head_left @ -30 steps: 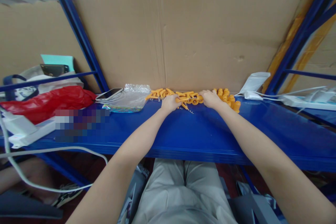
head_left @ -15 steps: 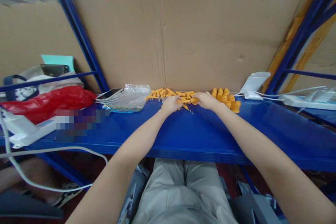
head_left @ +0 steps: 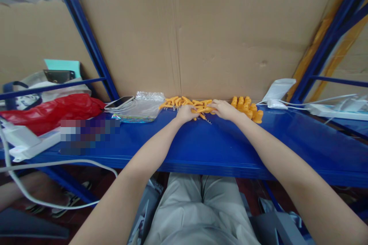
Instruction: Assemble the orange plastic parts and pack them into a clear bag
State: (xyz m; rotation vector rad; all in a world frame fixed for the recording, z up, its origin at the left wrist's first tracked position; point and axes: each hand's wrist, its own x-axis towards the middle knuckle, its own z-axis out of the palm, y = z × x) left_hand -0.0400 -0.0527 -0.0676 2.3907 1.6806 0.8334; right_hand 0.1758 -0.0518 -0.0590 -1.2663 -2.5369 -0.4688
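A pile of corkscrews with orange plastic handles and thin metal spirals point(head_left: 175, 102) lies along the back of the blue table. My left hand point(head_left: 186, 113) is closed at the pile's near side, with an orange-handled corkscrew point(head_left: 199, 110) sticking out from its fingertips. Just to the right, my right hand point(head_left: 224, 110) has its fingers bent over an orange piece point(head_left: 211, 108), mostly covered by the hand. Another corkscrew's bare spiral point(head_left: 207, 121) lies on the table between the hands. Behind my right wrist stand several chunky orange pieces point(head_left: 246, 106), grouped together.
A clear plastic bag point(head_left: 139, 111) and a phone with a white cable point(head_left: 122, 102) lie left of the pile. Further left are a red bag point(head_left: 57, 109) and a white power strip point(head_left: 37, 143). Cardboard point(head_left: 215, 38) walls the back; white packets point(head_left: 278, 92) stand right.
My right hand has shifted slightly left, and its fingers have spread a little over the orange pieces. My left hand has moved slightly left.
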